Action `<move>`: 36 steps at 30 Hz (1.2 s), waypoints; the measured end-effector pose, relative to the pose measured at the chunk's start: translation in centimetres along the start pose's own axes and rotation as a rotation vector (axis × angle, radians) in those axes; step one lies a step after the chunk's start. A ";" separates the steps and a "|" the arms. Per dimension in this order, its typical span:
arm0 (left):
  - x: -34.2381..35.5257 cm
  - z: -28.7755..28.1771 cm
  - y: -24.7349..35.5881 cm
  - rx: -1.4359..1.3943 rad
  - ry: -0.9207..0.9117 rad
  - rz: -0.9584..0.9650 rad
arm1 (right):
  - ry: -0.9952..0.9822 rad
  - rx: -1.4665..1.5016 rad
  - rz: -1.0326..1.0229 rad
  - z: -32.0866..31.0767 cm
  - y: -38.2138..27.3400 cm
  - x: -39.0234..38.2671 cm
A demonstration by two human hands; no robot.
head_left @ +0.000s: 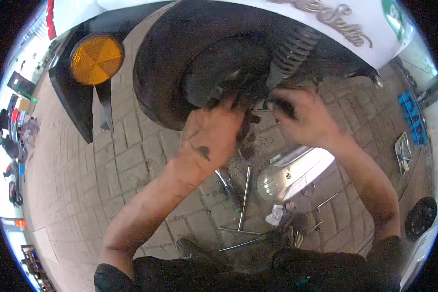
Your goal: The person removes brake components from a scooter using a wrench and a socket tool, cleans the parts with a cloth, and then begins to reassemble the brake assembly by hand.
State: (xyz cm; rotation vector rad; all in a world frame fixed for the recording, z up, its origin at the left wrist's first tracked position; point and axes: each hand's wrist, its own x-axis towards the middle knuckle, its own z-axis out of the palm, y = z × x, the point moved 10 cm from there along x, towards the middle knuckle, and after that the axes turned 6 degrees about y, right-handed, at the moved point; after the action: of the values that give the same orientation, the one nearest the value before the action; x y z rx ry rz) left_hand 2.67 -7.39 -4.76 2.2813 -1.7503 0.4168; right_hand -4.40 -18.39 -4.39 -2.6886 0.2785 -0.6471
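Position: both hands are at the hub side of a scooter-type wheel (pixel 155 73). A thin bright metal pin (pixel 262 110) lies in the gap between them, its long axis running roughly left to right across the view. The right hand (pixel 304 117) is the nearer, its fingers just to the right of the pin. The left hand (pixel 214 131) is beside the hub on the other side, against a dark metal part (pixel 246 129) that hangs below the hub.

Finger state: the right fingers are curled and narrow; whether they grip the pin cannot be told. The left fingertips are hidden behind the back of the hand, so their hold cannot be confirmed.

Materials: the tyre is matt black rubber, round and broad. The coil spring (pixel 297 48) above the right hand is ribbed and grey. The bodywork (pixel 326 12) is smooth, glossy white. A rounded silver cover (pixel 297 173), bright along one side and slotted at one end, lies on the paving (pixel 117 194), which is dull, jointed block. Near it are a slender T-handled wrench (pixel 245 199) and a bent metal key (pixel 327 202).
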 end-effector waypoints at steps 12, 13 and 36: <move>0.5 -1.9 1.0 0.065 -0.046 0.012 | -0.092 -0.049 -0.118 -1.1 -2.9 -0.6; 0.5 -2.0 1.0 0.055 -0.038 0.023 | -0.012 -0.089 -0.187 -1.5 -3.6 -1.0; 1.0 -2.5 1.0 -0.066 -0.056 0.098 | 0.017 0.143 -0.126 3.5 1.4 -2.6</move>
State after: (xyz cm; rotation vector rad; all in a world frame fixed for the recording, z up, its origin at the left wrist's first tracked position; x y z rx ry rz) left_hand 1.75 -7.70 -2.09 2.1891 -1.8799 0.3103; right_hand -5.17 -17.97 -8.90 -2.5795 0.0642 -0.6987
